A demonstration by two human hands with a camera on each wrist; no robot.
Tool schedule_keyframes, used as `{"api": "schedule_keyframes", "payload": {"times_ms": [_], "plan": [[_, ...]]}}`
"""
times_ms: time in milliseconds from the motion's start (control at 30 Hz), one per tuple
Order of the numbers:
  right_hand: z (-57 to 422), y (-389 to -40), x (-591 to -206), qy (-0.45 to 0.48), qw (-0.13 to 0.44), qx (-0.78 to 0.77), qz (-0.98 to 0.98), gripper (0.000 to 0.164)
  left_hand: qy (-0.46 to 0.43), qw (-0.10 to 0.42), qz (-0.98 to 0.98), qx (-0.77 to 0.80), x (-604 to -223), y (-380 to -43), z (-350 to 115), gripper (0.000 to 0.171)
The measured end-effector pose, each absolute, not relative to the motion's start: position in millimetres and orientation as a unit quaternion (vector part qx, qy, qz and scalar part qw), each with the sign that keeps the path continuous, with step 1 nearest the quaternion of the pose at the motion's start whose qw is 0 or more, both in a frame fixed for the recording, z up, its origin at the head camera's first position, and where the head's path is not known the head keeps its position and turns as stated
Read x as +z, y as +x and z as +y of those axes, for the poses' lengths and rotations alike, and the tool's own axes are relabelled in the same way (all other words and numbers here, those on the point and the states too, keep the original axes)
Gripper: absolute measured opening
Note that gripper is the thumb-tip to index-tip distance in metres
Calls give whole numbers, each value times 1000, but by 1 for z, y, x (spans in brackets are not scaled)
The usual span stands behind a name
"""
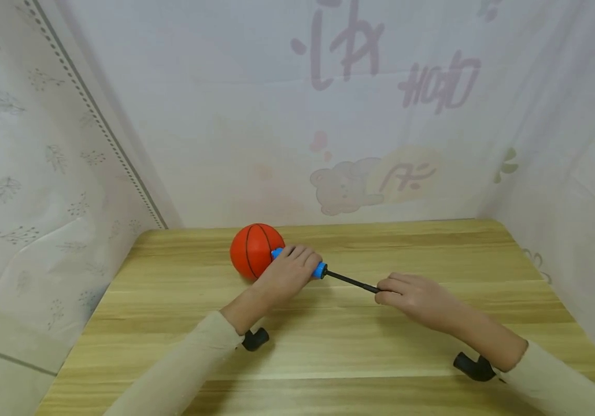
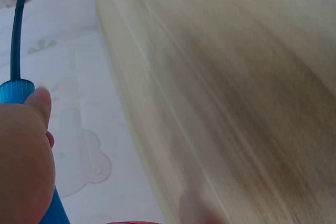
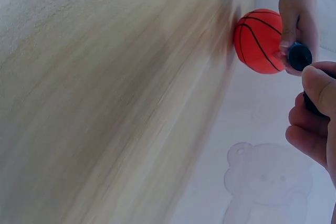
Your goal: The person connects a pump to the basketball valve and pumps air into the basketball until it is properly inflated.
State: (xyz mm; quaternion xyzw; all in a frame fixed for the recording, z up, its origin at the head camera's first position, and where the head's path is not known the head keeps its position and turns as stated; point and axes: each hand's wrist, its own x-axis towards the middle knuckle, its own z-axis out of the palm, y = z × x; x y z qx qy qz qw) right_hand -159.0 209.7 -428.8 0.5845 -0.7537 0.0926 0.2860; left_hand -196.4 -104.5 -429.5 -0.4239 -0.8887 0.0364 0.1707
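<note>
A small red basketball [image 1: 251, 253] with black lines rests on the table near its back edge, left of the middle. My left hand [image 1: 289, 270] grips the blue barrel of a hand pump [image 1: 320, 270], its fingers wrapped over the top. The barrel's left end meets the ball's right side in the head view; whether a needle sits in the ball is hidden. From the barrel's other end the black rod [image 1: 351, 281] extends rightward. Its far end is held by my right hand [image 1: 417, 299], fingers and thumb curled around a handle mostly hidden by them.
The wooden table [image 1: 328, 352] spreads beneath both arms. A pale printed cloth [image 1: 224, 115] hangs behind it, with more cloth at the left and right sides. Black curved pieces [image 1: 255, 339] show under each wrist.
</note>
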Motion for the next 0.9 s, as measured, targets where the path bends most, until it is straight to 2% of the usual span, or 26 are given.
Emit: {"api": "schedule_keyframes", "payload": {"times_ms": [200,400,633,700,833,900], "plan": [[201,-165,-430,578,273,80,-765,44,-418,179,-889,62,-431,-196,-100,24],[185,-174,-431,583,256,73,-768,11,-414,186,-888,69,-432,-195,-97,26],[162,-184,-432,588,262,72,-761,16,-421,187,-883,84,-433,-191,-90,26],[157,-186,-432,589,264,70,-761,9,-425,192,-880,84,-435,-191,-88,25],[152,-187,-433,586,260,71,-764,25,-431,194,-877,86,-437,-190,-87,22],[152,-186,-435,586,258,76,-764,26,-433,189,-877,90,-437,-190,-88,22]]}}
